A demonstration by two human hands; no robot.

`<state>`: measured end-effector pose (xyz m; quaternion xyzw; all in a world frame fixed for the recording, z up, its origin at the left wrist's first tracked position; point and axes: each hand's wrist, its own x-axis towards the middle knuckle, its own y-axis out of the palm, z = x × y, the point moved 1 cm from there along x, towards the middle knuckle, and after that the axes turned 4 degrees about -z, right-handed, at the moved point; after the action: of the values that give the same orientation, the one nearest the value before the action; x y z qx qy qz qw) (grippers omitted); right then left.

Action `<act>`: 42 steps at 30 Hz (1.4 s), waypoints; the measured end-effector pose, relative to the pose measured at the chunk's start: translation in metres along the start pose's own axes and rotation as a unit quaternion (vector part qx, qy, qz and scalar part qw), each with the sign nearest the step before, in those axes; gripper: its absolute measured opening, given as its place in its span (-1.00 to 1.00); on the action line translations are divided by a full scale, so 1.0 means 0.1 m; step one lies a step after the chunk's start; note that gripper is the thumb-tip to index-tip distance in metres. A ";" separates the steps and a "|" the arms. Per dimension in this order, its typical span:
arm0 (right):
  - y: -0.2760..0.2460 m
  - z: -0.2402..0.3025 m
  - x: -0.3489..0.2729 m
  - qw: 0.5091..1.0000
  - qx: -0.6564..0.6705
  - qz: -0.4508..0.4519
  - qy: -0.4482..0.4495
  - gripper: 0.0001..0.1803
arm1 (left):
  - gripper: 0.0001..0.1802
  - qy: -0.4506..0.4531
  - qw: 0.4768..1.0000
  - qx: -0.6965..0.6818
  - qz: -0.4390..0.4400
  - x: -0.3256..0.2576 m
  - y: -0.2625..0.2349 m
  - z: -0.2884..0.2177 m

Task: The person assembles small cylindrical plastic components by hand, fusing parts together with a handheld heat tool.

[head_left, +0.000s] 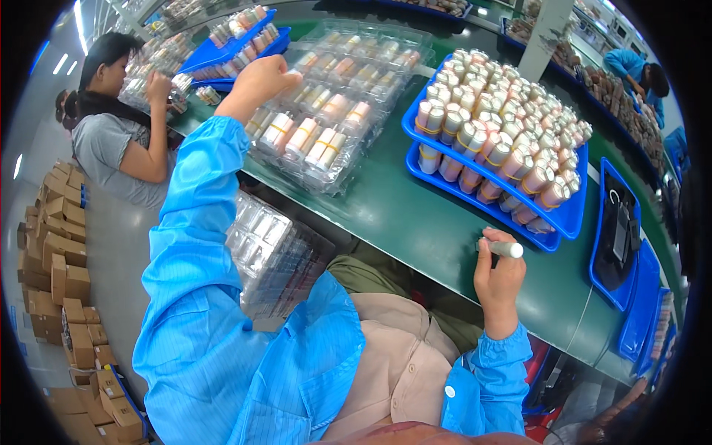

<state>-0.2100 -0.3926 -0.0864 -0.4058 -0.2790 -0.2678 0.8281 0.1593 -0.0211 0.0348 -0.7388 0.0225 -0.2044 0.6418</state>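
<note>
My left hand [259, 83] is over the far left part of a clear plastic blister tray [337, 174]. Its fingers are curled together, and whatever they may hold is hidden. Small tubes in white, pink and beige fill the tray's pockets in groups, some bound with yellow bands. Near the table's front edge, my right hand [498, 285] grips a small white cylindrical tube [507, 249] between thumb and fingers. Beyond that hand, two stacked blue trays [482, 175] are packed with upright bundles of similar tubes.
Under the green table [371, 215], a stack of clear blister trays [256, 230] stands by my left side. A co-worker [122, 141] sits at the left near blue trays [237, 55]. A blue tray with a black item [617, 222] lies at right. Cardboard boxes [63, 259] line the floor.
</note>
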 end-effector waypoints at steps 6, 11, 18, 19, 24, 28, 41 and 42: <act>0.00 0.00 -0.02 1.000 0.006 0.008 -0.009 -0.73 | -0.58 0.057 0.992 0.115 -0.002 -0.14 -0.23 -0.35; -0.03 0.02 -0.02 1.000 -0.005 0.002 -0.016 -0.72 | -0.54 0.279 0.942 -0.185 -0.015 -0.53 -0.52 -1.65; -0.06 0.06 -0.01 1.000 0.010 0.011 -0.021 -0.76 | -0.31 0.392 0.912 -0.079 -0.093 -0.85 -0.09 -2.52; -0.06 0.06 -0.01 1.000 0.013 0.010 -0.025 -0.76 | -0.31 0.394 0.911 -0.079 -0.093 -0.84 -0.06 -2.54; -0.06 0.07 -0.02 1.000 0.012 0.012 -0.022 -0.73 | -0.36 0.449 0.871 -0.064 -0.188 -0.67 0.16 -2.46; -0.06 0.06 -0.02 1.000 0.009 0.018 -0.015 -0.72 | -0.40 0.471 0.863 -0.088 -0.159 -0.61 0.14 -2.45; -0.05 0.06 -0.02 1.000 0.003 0.015 -0.020 -0.75 | -0.51 0.413 0.838 -0.283 -0.219 -0.49 -0.17 -2.19; -0.06 0.08 -0.03 1.000 0.000 0.019 -0.010 -0.76 | -0.51 0.403 0.847 -0.282 -0.204 -0.48 -0.12 -2.17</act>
<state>-0.2178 -0.3886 -0.0817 -0.4139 -0.2794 -0.2480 0.8301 0.0406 -0.2082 0.0531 -0.7285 0.1843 -0.5953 0.2846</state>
